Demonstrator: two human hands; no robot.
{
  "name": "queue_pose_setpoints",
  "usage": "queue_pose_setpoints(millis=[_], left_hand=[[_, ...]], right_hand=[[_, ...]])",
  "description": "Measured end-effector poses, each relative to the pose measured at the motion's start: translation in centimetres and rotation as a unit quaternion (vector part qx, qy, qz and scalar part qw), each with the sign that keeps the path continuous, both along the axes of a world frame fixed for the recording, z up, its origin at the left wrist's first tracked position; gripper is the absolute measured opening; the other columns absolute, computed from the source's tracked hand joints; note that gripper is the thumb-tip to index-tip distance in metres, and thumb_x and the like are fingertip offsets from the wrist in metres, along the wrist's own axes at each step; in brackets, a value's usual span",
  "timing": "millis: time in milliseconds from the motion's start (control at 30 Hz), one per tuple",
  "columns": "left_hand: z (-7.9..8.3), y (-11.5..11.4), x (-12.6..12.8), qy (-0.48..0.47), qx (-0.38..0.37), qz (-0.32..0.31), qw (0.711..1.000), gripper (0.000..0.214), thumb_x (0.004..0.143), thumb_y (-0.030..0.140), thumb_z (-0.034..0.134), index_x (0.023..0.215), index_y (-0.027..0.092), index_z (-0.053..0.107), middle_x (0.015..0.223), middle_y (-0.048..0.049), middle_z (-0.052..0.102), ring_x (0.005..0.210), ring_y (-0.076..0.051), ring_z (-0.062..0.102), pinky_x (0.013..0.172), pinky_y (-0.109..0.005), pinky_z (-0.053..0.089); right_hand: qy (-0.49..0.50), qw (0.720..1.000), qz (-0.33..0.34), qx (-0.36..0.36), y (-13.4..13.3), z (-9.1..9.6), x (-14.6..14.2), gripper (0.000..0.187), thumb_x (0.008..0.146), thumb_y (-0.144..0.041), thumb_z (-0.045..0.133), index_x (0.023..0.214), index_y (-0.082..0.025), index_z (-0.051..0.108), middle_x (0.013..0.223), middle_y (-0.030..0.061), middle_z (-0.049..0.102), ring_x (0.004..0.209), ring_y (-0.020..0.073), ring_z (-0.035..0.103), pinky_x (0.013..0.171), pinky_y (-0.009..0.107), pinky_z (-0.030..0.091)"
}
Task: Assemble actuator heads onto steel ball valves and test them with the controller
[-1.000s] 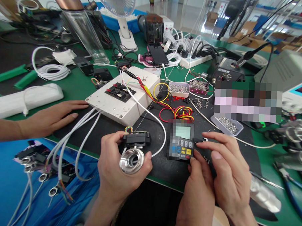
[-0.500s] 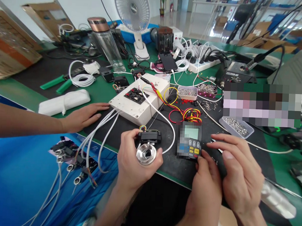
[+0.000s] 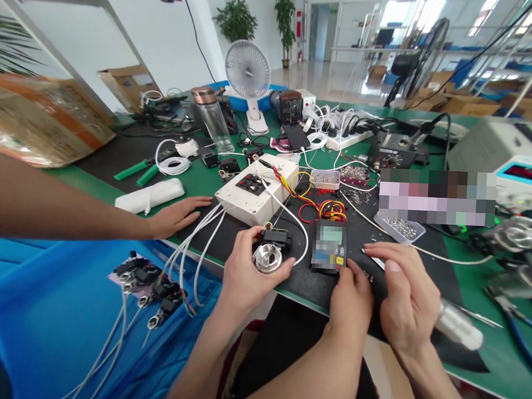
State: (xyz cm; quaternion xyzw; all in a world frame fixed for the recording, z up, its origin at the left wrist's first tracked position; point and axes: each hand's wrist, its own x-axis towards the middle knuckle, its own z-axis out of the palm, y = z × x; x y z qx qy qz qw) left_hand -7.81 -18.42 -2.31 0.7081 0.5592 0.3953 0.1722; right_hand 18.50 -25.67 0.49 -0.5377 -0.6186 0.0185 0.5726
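Note:
My left hand (image 3: 245,269) grips a shiny round metal valve fitting (image 3: 268,258) with a black box (image 3: 276,240) on its back. A white cable runs from it. Fingers close round its left side and my thumb presses its right. My right hand (image 3: 405,299) is over the mat with fingers partly bent and the thumb apart. A thin silver tool (image 3: 378,262) lies partly hidden beneath it. Between my hands, another person's hand (image 3: 352,294) holds a small black meter (image 3: 329,246) with a pale screen. That person's other hand (image 3: 179,216) lies flat near the white box (image 3: 253,190).
A blue bin (image 3: 45,307) with several wired valves (image 3: 156,294) stands at lower left. Screw trays (image 3: 325,180), red and yellow leads (image 3: 333,211), a glass bottle (image 3: 214,124) and a fan (image 3: 247,72) fill the table. Blue-handled pliers (image 3: 513,328) lie right.
The view has tilted up and drawn back, showing more of the room and the blue bin. My right fingers look a little more bent; my left hand keeps its grip.

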Motion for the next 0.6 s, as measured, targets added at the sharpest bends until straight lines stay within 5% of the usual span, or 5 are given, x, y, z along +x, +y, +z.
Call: queue_pose_setpoints(millis=[300, 600], left_hand=[[1.7, -0.2, 0.3, 0.045, 0.068, -0.046, 0.996, 0.076, 0.082, 0.038, 0.085, 0.146, 0.026, 0.047, 0.140, -0.0128, 0.055, 0.134, -0.033, 0.059, 0.114, -0.051, 0.052], [2.2, 0.6, -0.6, 0.106, 0.101, -0.098, 0.984, 0.055, 0.085, 0.043, 0.083, 0.133, 0.025, 0.061, 0.129, -0.0099, 0.063, 0.126, -0.031, 0.061, 0.111, -0.048, 0.052]], right_hand=[[-0.004, 0.998, -0.055, 0.008, -9.0, 0.2, 0.3, 0.023, 0.101, -0.018, 0.053, 0.107, -0.018, 0.075, 0.110, 0.0119, 0.073, 0.104, 0.0304, 0.069, 0.090, 0.050, 0.049], [0.005, 0.984, -0.177, 0.025, -11.4, -1.2, 4.9, 0.018, 0.100, -0.033, 0.067, 0.107, -0.029, 0.083, 0.105, 0.0111, 0.076, 0.092, 0.0345, 0.069, 0.086, 0.055, 0.047]])
